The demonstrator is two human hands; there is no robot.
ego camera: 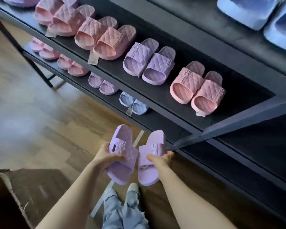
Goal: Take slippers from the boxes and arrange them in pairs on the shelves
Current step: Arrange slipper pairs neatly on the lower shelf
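Item: left lilac slipper [122,139] gripped in left hand [106,156], right lilac slipper [155,141] gripped in right hand [162,157]; risk: clipping shelf frame [238,126], knocking pink pair [197,90] askew

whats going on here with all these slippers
A person is stocking a black rack with slippers. The left hand grips one purple slipper and the right hand grips the matching slipper, both held in front of the rack, not yet placed. Pink pairs and a purple pair already line the middle shelf. A cardboard box sits at lower left.
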